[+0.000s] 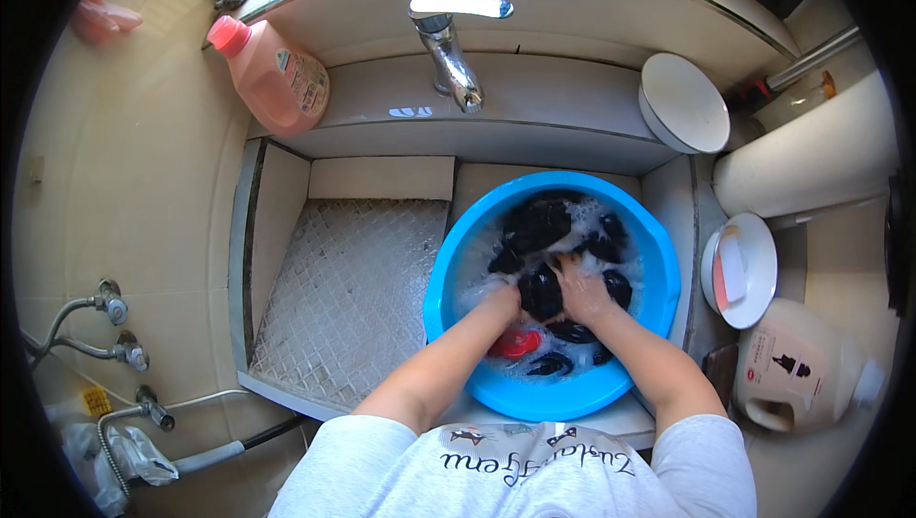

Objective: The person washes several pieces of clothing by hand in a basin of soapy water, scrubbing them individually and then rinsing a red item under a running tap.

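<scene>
A round blue plastic basin (pixel 658 289) stands in the right part of a tiled sink, holding soapy water and dark wet cloth (pixel 537 225). My left hand (pixel 509 301) is partly under the water at the left edge of a dark bunch of cloth (pixel 542 293); its fingers are hidden. On the right side of that same bunch lies my right hand (pixel 578 289), fingers bent against the cloth and partly in the water. Whether either hand grips it is not clear. A red piece, apparently cloth (pixel 517 343), floats below my left hand.
A chrome faucet (pixel 458 67) rises behind the basin. On the ledge are a pink detergent bottle (pixel 275 81) and a white bowl (pixel 685 103). Another bowl (pixel 766 275) and a large jug (pixel 794 368) stand at the right. Valves (pixel 114 303) line the left wall.
</scene>
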